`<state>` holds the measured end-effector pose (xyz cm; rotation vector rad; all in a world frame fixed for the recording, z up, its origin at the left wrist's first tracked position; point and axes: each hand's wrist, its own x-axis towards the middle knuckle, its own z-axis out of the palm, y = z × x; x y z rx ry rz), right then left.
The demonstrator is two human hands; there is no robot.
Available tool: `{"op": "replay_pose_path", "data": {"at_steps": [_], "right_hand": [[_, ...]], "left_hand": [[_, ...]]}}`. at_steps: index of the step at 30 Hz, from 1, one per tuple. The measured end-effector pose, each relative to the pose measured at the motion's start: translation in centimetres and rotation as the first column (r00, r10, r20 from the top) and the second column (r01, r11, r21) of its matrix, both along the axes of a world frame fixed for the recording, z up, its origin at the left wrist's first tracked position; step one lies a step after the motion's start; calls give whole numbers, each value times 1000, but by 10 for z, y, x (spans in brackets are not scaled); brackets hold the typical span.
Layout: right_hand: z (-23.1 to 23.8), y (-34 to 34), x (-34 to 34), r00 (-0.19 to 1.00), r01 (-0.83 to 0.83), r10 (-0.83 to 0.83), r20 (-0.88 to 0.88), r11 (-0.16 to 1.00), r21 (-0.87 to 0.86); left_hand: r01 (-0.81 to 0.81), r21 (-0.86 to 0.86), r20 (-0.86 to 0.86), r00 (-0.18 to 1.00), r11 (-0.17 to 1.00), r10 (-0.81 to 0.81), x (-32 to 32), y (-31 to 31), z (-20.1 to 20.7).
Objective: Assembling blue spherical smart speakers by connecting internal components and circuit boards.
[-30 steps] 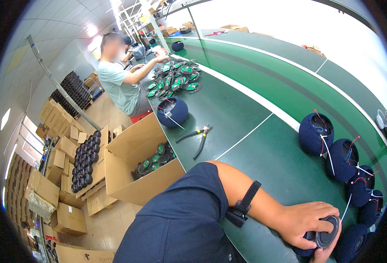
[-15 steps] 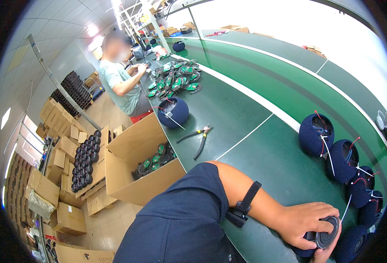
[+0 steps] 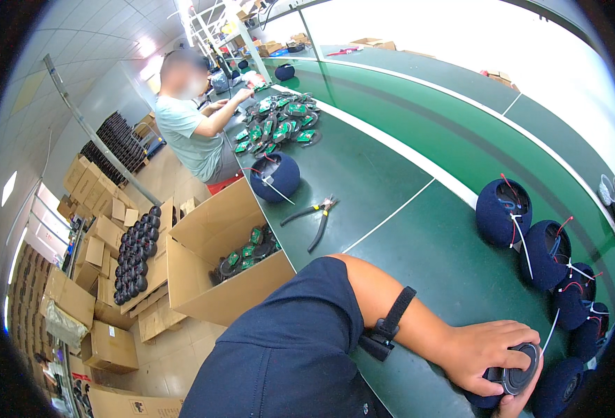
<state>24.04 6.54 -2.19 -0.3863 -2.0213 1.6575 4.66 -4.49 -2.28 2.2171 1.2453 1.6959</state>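
Head view, near right: one dark blue ball [image 3: 484, 400], fabric-covered, at the near right end of the tabletop [image 3: 367, 188], with a round black disc [image 3: 520, 370] on its upper face.

My left hand [image 3: 485, 354]: grasping, palm down over the ball, fingers bent to the disc's rim; one black wrist strap [image 3: 394, 313] on the forearm. My right hand [image 3: 525, 398]: touching the right side of disc and ball; mostly hidden, so how tightly it is closed I cannot tell.

Just right of my hands: one more ball [image 3: 564, 384]. Beyond it, a row of open balls [image 3: 500, 224], with red wires and white strips trailing. One thin white strip [image 3: 550, 331] stands beside my fingers; its origin I cannot tell.

Left along the tabletop: one pair of pliers [image 3: 326, 206], handles apart; one open ball [image 3: 283, 182]; farther, a heap of green boards [image 3: 276, 125]. Off the left edge: one open carton [image 3: 199, 282] holding similar boards. Far left: one co-worker [image 3: 192, 132], seated.

Hazards, in my judgement: uneven pressure from my left hand could tilt the disc or make the round ball slip; a sideways push could knock the neighbouring ball into the row; the white strip could snag on my fingers, being so near.
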Motion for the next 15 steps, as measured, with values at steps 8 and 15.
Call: {"op": "replay_pose_path", "data": {"at_steps": [8,15], "right_hand": [[3,0,-4,1000,-4,4,-1,1000,-24],[3,-1,-4,1000,3,-3,-2,1000,-11]], "left_hand": [[4,6,-1,1000,1000,-4,-3,2,0],[0,0,-1,1000,1000,0,-2,1,1]]}}
